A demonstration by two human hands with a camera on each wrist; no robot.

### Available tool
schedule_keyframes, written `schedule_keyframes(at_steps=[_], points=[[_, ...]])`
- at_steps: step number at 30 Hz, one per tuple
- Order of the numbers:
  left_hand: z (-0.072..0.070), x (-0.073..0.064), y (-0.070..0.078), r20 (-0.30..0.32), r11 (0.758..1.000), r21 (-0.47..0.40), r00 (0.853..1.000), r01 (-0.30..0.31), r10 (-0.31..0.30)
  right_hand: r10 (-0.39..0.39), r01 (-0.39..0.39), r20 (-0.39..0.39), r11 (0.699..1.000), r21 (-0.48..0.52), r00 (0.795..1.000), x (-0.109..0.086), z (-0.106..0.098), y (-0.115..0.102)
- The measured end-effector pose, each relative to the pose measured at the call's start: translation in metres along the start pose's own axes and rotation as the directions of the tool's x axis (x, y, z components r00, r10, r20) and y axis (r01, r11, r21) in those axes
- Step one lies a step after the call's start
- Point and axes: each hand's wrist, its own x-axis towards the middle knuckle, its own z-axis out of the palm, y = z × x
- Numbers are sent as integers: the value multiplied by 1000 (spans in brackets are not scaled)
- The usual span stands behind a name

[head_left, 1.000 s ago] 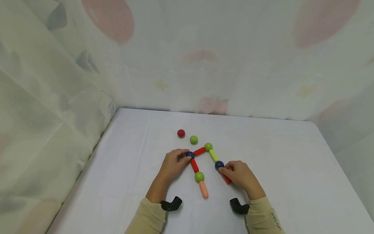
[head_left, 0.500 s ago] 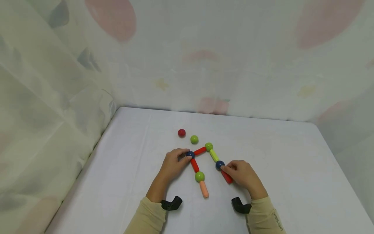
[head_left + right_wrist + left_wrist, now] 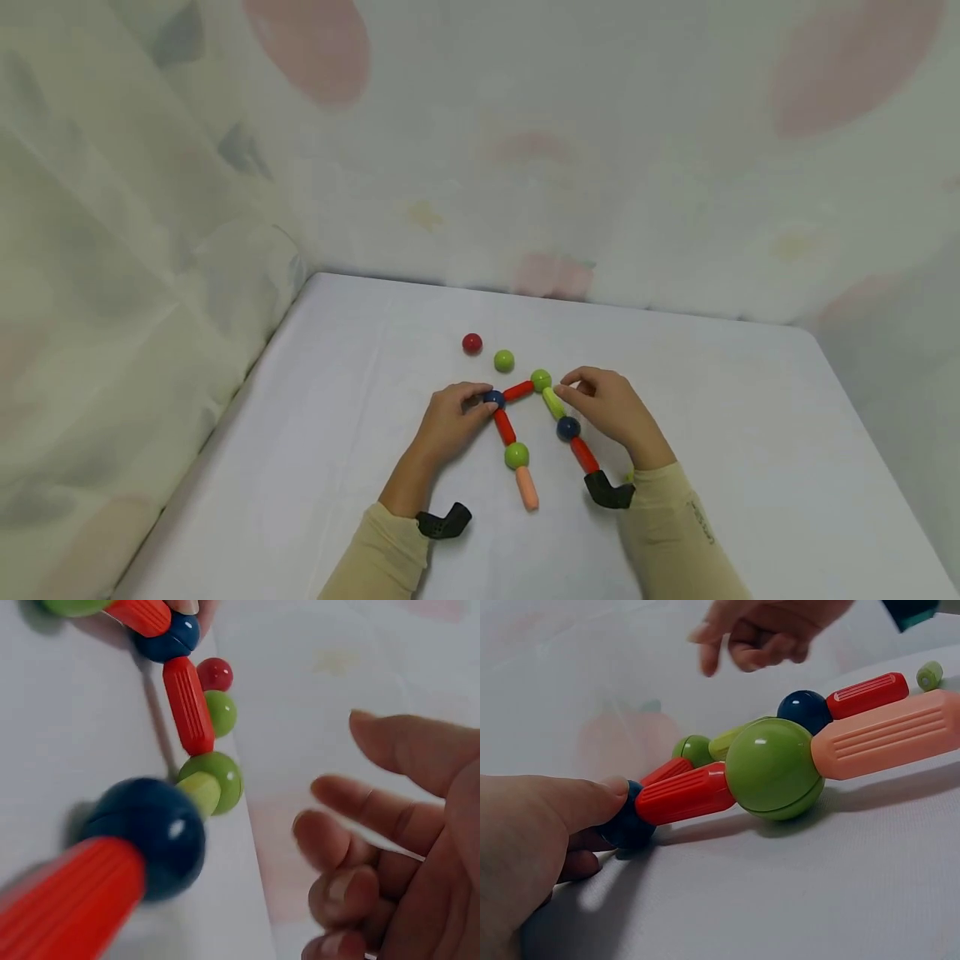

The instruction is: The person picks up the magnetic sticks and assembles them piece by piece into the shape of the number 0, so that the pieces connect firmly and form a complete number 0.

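Observation:
My left hand (image 3: 448,423) pinches a blue ball (image 3: 494,400) at one corner of a chain of toy balls and ribbed rods lying on the white table. From that ball a red rod (image 3: 505,427) runs to a green ball (image 3: 774,766) and a peach rod (image 3: 889,735). Another red rod (image 3: 189,705) joins it to a far green ball (image 3: 541,381). A yellow-green rod (image 3: 553,405), a second blue ball (image 3: 146,836) and a red rod (image 3: 584,455) follow. My right hand (image 3: 617,414) hovers beside the yellow-green rod, thumb and fingers apart and holding nothing.
A loose red ball (image 3: 472,343) and a loose green ball (image 3: 504,361) lie behind the chain. A small yellow-green piece (image 3: 929,676) lies by the right sleeve, mostly hidden in the head view. Patterned cloth (image 3: 480,167) hangs behind the table.
My right hand has let go of the right-hand blue ball and red rod and moved away forward, up beside the yellow-green rod. My left hand keeps its pinch on the other blue ball.

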Motion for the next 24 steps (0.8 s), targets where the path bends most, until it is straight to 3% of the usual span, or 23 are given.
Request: schedule_keyframes(at_steps=[4,8,11,16,24], points=[[4,3,-2,10,1000,15,1000,-6,5,-96,96,31,995,12,995,23,0,-13],[7,3,-2,8,1000,15,1000,-21,21,-134,134,49,991,6,990,46,8,-28],[7,3,-1,8,999,10,999,-36,36,-111,111,67,994,-6,992,63,18,-35],[6,3,-1,16,999,14,998,-53,53,-8,19,116,996,-90,993,85,36,-38],[8,3,4,13,998,16,998,-66,65,64,-40,131,984,-176,989,95,45,-35]])
